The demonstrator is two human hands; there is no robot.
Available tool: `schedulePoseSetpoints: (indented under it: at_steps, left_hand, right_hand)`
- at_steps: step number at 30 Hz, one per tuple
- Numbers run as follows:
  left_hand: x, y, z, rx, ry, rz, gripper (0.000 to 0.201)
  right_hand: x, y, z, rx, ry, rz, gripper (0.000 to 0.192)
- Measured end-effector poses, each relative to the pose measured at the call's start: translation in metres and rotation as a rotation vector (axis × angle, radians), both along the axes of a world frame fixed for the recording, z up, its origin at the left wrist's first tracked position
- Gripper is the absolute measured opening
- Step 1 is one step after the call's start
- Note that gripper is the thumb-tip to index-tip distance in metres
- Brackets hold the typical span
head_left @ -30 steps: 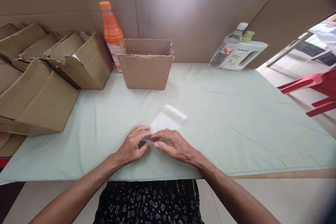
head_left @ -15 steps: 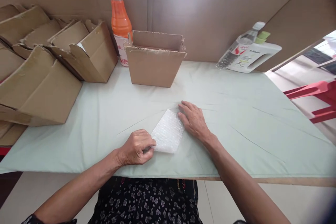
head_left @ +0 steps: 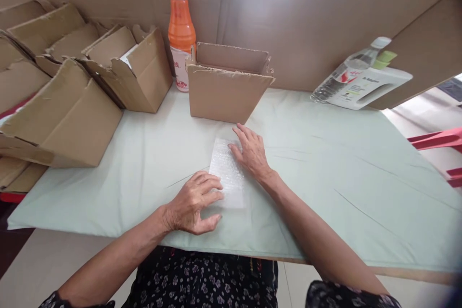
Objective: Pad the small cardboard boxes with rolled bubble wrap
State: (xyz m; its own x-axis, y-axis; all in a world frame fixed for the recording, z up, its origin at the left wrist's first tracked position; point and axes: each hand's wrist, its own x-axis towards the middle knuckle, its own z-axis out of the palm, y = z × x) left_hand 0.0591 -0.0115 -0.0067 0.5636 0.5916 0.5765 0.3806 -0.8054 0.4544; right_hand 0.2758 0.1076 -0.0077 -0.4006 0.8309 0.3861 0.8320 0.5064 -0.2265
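Note:
A piece of clear bubble wrap (head_left: 228, 173), roughly rectangular, lies flat on the pale green cloth between my hands. At its lower left edge my left hand (head_left: 200, 201) has its fingers spread and the thumb held apart, with the fingertips over the wrap's side. My right hand (head_left: 250, 151) rests on the upper right part of the wrap, fingers stretched out and covering that corner. Just beyond my right fingertips stands an open cardboard box (head_left: 226, 96); its inside bottom is hidden.
Several open cardboard boxes (head_left: 68, 120) crowd the left side. An orange bottle (head_left: 181, 29) stands behind the near box. A clear bottle (head_left: 346, 74) leans against a white jug (head_left: 378, 89) at the back right. Cardboard walls (head_left: 288, 19) enclose the back.
My left hand has let go of the wrap's corner and opened. The wrap has turned to lie straighter. My right hand has moved left onto it, and the view has shifted slightly.

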Motion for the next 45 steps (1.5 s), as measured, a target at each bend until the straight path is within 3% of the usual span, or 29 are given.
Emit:
schedulePoseSetpoints:
  at_steps: [4, 7, 9, 13, 17, 21, 24, 27, 34, 37, 39, 41, 43, 45]
  left_hand:
    - [-0.002, -0.003, -0.005, -0.027, 0.216, 0.019, 0.058]
    - [0.003, -0.009, -0.012, -0.04, 0.387, -0.03, 0.053]
    - [0.007, -0.013, -0.014, -0.037, 0.426, -0.027, 0.051]
    - [0.01, -0.013, -0.013, -0.048, 0.404, -0.014, 0.044]
    - [0.01, -0.007, -0.01, -0.075, 0.361, -0.032, 0.042]
    - [0.006, -0.006, -0.01, -0.141, 0.331, -0.047, 0.044]
    - [0.001, -0.005, -0.011, -0.151, 0.22, 0.01, 0.046]
    - [-0.002, -0.002, -0.012, -0.184, 0.132, 0.116, 0.06]
    - [0.002, 0.006, -0.013, -0.353, 0.369, 0.187, 0.056]
    - [-0.001, 0.007, -0.01, -0.365, 0.358, 0.172, 0.051]
    - [-0.003, 0.006, -0.009, -0.357, 0.355, 0.162, 0.048]
    - [-0.003, 0.006, -0.011, -0.342, 0.341, 0.163, 0.047]
    - [-0.003, 0.006, -0.014, -0.322, 0.303, 0.171, 0.045]
    - [-0.002, 0.005, -0.017, -0.307, 0.245, 0.18, 0.042]
  right_hand:
    - [0.009, -0.038, -0.004, -0.037, -0.069, 0.244, 0.055]
    - [0.02, -0.062, -0.01, -0.128, -0.179, 0.406, 0.051]
    - [0.023, -0.061, -0.013, -0.173, -0.243, 0.448, 0.052]
    - [0.018, -0.013, -0.016, -0.187, -0.325, 0.44, 0.057]
    - [0.002, 0.048, -0.017, -0.165, -0.305, 0.322, 0.056]
    - [-0.005, 0.062, -0.013, -0.094, -0.235, 0.21, 0.046]
    - [0.005, 0.031, -0.006, -0.02, -0.174, 0.15, 0.042]
    - [0.02, -0.02, -0.002, -0.011, -0.146, 0.167, 0.043]
    - [0.019, -0.156, 0.001, -0.226, -0.165, 0.363, 0.052]
    - [0.023, -0.199, 0.013, -0.314, -0.016, 0.578, 0.043]
    - [0.029, -0.21, 0.021, -0.289, 0.107, 0.622, 0.032]
    - [0.035, -0.205, 0.026, -0.198, 0.162, 0.498, 0.028]
    - [0.038, -0.191, 0.025, -0.132, 0.101, 0.364, 0.032]
    - [0.035, -0.174, 0.019, -0.134, -0.018, 0.348, 0.035]
